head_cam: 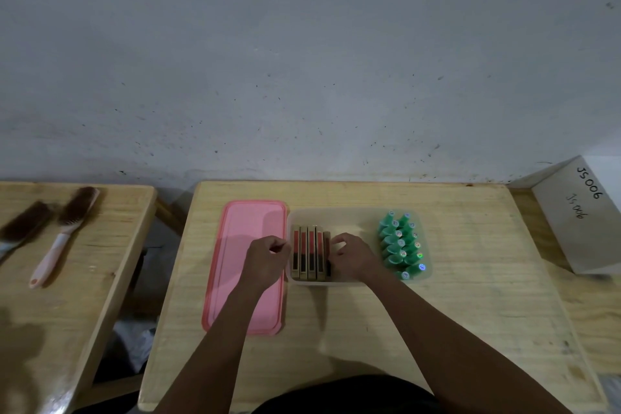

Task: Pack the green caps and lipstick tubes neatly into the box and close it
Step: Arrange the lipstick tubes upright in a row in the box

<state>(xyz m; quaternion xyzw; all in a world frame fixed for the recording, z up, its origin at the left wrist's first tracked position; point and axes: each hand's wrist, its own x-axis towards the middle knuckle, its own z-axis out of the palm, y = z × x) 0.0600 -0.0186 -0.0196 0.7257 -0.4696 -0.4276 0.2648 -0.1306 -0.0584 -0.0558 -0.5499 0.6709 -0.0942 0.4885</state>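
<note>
Right grip (351, 254) was closed on the fifth lipstick tube (327, 245), fingers curled over its upper end and thumb low on its side. It held that tube against the four lipstick tubes (307, 254) lying side by side at the left end of the box (336, 283). Left grip (268, 257) was curled just outside the box's left wall, over the pink lid (248, 296); nothing was visible in it. Green caps (401, 245) stood in two rows at the right end, with bare box floor between them and the right grip. Judgement: the tube should be pressed flat and parallel, ends level with its neighbours, before release. A tilted tube would likely foul the lid, which lay on the surface (369, 329) beside the box, not yet fitted.
</note>
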